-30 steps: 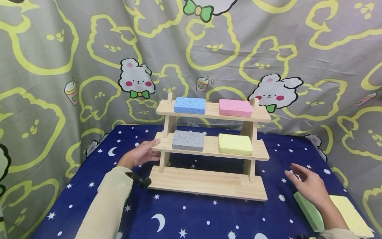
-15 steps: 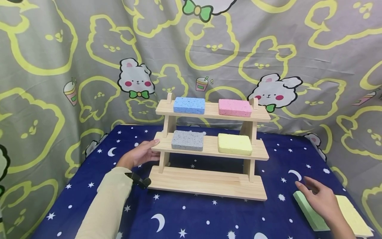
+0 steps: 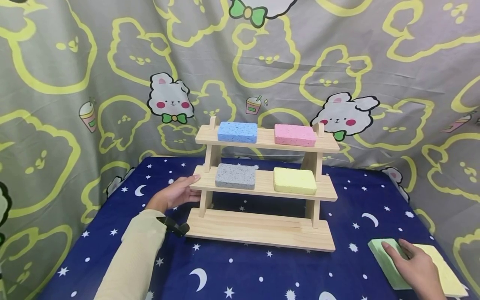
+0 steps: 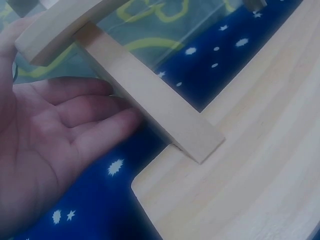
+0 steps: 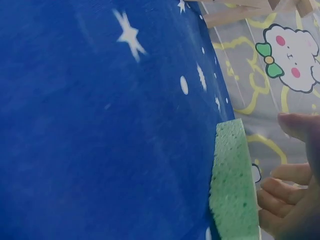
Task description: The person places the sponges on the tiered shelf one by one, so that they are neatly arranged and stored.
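A three-tier wooden display shelf stands mid-table in the head view. My left hand holds the left end of its middle board, thumb on top and fingers underneath. In the left wrist view the fingers reach to the side support. At the lower right, my right hand is over a green sponge, thumb spread from the fingers. The right wrist view shows the green sponge beside the fingertips, the thumb apart from it. A pale yellow sponge lies partly behind that hand.
Blue and pink sponges sit on the top board. Grey and yellow sponges sit on the middle board. A dark blue star-patterned cloth covers the table; a patterned curtain hangs behind.
My right hand has moved right and down, onto the green sponge. The left hand keeps its hold on the shelf, and the sponges are where they were.
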Demonstrator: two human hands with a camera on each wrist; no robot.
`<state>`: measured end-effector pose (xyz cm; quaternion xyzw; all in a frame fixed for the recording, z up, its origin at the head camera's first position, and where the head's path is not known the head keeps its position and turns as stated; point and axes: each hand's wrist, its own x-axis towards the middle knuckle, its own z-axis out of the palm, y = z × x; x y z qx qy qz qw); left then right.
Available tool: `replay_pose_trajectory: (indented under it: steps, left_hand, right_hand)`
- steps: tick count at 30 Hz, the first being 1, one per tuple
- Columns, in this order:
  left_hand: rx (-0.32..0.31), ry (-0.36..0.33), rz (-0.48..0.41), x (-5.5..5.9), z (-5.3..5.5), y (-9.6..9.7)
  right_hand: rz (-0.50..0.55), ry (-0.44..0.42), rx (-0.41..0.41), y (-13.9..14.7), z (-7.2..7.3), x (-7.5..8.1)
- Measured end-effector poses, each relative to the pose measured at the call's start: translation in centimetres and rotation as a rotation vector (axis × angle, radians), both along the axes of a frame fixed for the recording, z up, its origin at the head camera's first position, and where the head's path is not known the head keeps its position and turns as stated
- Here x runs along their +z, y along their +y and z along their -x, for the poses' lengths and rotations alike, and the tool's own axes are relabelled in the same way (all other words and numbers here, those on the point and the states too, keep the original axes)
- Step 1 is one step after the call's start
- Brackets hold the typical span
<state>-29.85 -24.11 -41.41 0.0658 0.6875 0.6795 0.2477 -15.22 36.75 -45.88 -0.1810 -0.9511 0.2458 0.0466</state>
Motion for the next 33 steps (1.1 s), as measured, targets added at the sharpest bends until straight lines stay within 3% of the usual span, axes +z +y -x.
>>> replay_pose_trajectory:
  steps: [9,14,22,29,33]
  left_hand:
    - [0.008,-0.003,0.000,0.0,0.0,0.0]
    - [0.006,-0.002,-0.001,0.1,0.0,0.1]
    - [0.000,-0.001,-0.002,0.2,0.0,0.1]
    - [-0.004,0.001,-0.003,0.2,0.0,0.2]
    - [-0.004,-0.003,-0.001,0.2,-0.1,0.1]
  right_hand:
    - [-0.010,-0.171,-0.074,0.4,-0.7,-0.9]
    - [-0.028,-0.152,-0.049,0.1,-1.1,-1.1]
    - [-0.056,-0.037,0.040,-0.1,-1.5,-1.8]
    - [-0.009,-0.083,-0.017,-0.3,-1.4,-1.9]
    - [-0.018,-0.074,-0.009,-0.2,-1.5,-2.0]
